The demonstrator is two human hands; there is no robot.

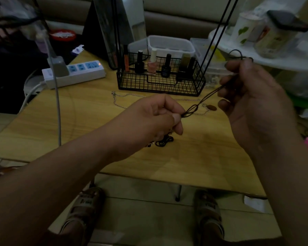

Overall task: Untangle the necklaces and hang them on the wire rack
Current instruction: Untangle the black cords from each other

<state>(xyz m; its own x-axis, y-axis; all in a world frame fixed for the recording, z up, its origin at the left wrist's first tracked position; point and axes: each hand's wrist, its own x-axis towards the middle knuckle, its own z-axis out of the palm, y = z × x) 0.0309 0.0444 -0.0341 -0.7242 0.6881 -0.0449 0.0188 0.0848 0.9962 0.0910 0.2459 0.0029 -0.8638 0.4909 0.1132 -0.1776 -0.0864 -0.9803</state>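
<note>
At the far left of the bench [78, 132] lies a white power strip [75, 72] with a plug in it. Right of that, a silver chain necklace [119, 103] trails across the wood, thin and pale, running behind the hands toward a small brown oval pendant [212, 107] that lies on the bench.

The left hand [155, 118] hovers over the middle of the bench. Its grip is a tight pinch: thumb and forefinger close on the low end of a dark cord necklace [203, 102], with the other fingers curled under. The cord is thin and nearly black, and just past the pinch its strands cross into two narrow loops. A small black coil [164, 142] rests on the wood below this hand.

From the loops the cord rises taut to the right, off the bench, in front of the wire rack [160, 80]. The rack's black mesh basket holds several small bottles [151, 64], and thin black rods climb from it.

The right hand [252, 96] is higher and blurred. Its fingers curl around the cord's upper part, and a loop of cord shows above the knuckles.
</note>
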